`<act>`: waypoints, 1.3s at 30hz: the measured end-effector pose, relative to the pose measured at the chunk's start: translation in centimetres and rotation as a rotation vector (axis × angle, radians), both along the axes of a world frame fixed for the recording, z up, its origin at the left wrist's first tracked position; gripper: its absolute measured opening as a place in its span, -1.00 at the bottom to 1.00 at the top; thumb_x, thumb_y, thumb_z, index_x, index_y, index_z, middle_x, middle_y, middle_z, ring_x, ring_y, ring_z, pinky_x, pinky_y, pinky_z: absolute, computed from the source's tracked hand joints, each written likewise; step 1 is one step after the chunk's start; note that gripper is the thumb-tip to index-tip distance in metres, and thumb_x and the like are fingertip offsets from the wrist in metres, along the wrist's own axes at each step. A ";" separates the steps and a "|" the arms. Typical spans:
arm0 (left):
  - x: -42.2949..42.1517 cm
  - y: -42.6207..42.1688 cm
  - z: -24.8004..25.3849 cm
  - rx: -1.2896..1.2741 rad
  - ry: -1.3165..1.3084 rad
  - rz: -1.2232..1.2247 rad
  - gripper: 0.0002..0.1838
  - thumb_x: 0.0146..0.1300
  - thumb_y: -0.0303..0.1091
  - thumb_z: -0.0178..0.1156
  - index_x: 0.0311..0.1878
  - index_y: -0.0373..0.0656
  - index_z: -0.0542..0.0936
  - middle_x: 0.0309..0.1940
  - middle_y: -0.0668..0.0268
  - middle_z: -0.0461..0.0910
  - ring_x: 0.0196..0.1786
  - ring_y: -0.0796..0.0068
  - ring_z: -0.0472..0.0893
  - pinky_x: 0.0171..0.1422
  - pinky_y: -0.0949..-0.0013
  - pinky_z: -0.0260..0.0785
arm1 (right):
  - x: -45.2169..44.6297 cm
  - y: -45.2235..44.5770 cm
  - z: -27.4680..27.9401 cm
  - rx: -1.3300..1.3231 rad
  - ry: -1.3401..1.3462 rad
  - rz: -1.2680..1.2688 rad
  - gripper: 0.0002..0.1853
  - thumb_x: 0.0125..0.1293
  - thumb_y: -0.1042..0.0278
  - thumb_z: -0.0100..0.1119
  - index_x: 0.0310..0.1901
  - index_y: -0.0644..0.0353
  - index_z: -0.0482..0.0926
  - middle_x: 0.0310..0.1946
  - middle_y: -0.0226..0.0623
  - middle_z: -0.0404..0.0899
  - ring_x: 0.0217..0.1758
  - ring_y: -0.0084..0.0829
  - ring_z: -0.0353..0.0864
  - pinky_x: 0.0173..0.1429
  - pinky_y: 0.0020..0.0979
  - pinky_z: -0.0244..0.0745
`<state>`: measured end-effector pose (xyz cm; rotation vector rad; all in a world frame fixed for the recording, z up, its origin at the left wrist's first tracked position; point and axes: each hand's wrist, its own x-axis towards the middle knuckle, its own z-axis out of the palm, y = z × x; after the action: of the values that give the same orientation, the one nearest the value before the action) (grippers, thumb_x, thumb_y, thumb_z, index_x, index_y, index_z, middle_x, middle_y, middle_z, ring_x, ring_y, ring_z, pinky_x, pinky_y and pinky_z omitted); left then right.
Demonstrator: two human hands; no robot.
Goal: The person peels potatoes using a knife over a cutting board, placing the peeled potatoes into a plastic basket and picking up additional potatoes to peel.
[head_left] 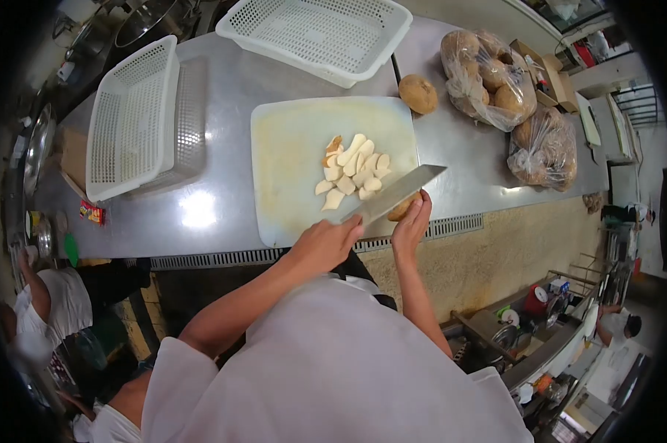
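Note:
My left hand is closed around the handle of a broad kitchen knife, its blade slanting up to the right. My right hand grips a brown-skinned tuber, partly hidden behind the blade, just past the near right part of the cutting board. The blade lies against or very near the tuber; I cannot tell whether it is cutting in. Several pale slices lie heaped on the board, with brown peel on a few at the far left of the heap.
A whole tuber sits by the board's far right corner. Two plastic bags of tubers stand farther right. White perforated baskets are at the back and left of the steel table. Another person stands at left.

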<state>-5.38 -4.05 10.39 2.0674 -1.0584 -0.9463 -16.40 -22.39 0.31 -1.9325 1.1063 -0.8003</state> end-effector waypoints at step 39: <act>-1.1 4.1 3.1 0.194 -0.018 -0.085 -0.53 0.64 -0.08 -0.01 0.42 -0.16 0.50 -0.49 -0.14 0.61 -0.37 -0.21 0.66 -0.13 -0.10 0.51 | -1.3 -3.7 3.0 0.583 0.246 0.451 -0.11 0.03 0.41 0.62 0.43 0.26 0.39 0.25 -0.12 0.63 0.31 -0.21 0.62 0.31 -0.28 0.58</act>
<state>-6.44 0.03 13.53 2.2048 -1.1098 -1.1136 -17.69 -26.12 3.32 -1.6937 0.8608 0.0166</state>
